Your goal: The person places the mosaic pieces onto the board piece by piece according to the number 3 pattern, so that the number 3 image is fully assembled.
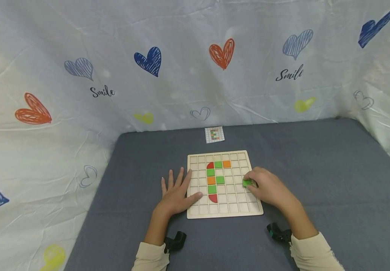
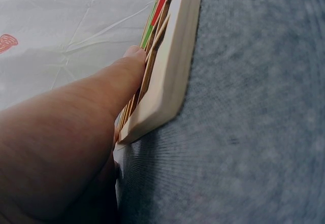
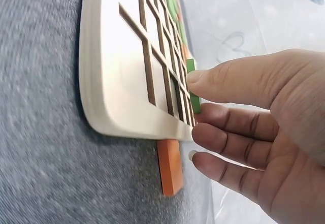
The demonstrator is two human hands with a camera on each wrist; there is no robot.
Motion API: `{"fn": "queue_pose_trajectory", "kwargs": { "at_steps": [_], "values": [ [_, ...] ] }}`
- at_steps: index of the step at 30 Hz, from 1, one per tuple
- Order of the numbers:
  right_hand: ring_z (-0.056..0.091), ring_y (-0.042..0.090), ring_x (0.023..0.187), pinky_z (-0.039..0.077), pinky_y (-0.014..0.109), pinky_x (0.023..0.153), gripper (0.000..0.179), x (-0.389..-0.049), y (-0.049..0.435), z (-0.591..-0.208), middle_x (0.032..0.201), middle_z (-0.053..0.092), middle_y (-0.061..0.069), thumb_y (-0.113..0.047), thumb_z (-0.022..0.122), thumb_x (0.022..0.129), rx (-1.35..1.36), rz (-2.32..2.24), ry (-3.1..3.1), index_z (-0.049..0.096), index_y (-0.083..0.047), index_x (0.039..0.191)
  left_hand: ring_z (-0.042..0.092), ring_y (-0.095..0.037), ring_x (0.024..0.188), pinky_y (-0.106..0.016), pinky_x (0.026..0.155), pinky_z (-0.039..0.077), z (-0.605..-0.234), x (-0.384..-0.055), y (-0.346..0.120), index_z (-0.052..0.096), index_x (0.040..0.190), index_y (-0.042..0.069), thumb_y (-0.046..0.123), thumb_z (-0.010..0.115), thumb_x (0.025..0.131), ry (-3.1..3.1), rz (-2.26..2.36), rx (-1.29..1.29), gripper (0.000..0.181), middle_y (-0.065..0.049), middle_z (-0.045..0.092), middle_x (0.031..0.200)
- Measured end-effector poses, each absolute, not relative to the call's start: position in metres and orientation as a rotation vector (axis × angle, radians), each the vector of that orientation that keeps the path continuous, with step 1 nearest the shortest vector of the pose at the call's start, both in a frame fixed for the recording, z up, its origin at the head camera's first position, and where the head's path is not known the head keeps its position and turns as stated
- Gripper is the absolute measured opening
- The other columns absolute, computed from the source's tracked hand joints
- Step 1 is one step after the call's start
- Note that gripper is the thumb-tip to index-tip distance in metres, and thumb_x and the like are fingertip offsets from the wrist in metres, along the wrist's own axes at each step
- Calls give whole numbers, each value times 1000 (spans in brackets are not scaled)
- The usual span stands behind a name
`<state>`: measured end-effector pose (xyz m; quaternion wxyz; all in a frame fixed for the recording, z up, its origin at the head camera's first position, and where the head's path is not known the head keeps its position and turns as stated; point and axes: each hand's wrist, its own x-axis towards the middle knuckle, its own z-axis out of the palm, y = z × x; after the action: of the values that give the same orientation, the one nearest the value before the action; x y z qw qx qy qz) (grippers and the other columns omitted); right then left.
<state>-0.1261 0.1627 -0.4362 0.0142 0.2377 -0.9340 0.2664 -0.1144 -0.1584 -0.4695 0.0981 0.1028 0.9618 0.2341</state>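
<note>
A wooden grid board [image 1: 239, 209] lies on the dark cloth. My right hand [image 1: 267, 187] pinches a green square tile [image 3: 193, 87] between thumb and fingers, over the board's right side. At the board's left edge rests my left hand [image 1: 175, 195], fingers spread and straight, its thumb on the grid. Set in the board are a red quarter-round tile [image 1: 210, 165] at the top, another red quarter-round tile [image 1: 213, 198] at the bottom, and several green and orange squares between and beside them, including an orange tile [image 1: 227, 164] and a green tile [image 1: 220, 180].
Behind the board lies a small pattern card [image 1: 214, 134] with a coloured grid. In the right wrist view an orange block [image 3: 170, 167] lies on the cloth beside the board; the right hand hides it from the head view. A white curtain [image 1: 181, 94] with printed hearts hangs behind the table.
</note>
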Motion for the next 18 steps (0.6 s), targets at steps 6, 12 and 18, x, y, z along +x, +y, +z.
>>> {"fn": "queue_pose_trajectory", "kwargs": {
  "at_steps": [6, 12, 18],
  "values": [
    [61, 21, 88, 52, 43, 78, 11, -123, 155, -437, 94, 67, 4, 0, 75, 84, 784, 819, -2897, 75, -7, 93, -14, -41, 149, -65, 111, -15, -466, -114, -157, 20, 162, 21, 67, 55, 92, 2845, 679, 300, 92, -8, 5, 168],
    [59, 19, 86, 52, 40, 76, 13, -119, 145, -438, 93, 66, 2, -1, 76, 84, 829, 794, -2889, 76, -7, 95, -13, -42, 149, -65, 111, -15, -469, -113, -157, 21, 162, 19, 65, 56, 92, 2848, 703, 311, 92, -10, 6, 167],
    [55, 13, 80, 51, 34, 72, 14, -117, 134, -438, 89, 63, -2, -2, 79, 82, 903, 788, -2849, 77, -8, 95, -14, -42, 149, -65, 111, -16, -468, -114, -158, 20, 162, 19, 65, 57, 92, 2855, 702, 313, 92, -10, 6, 168]
  ]
}}
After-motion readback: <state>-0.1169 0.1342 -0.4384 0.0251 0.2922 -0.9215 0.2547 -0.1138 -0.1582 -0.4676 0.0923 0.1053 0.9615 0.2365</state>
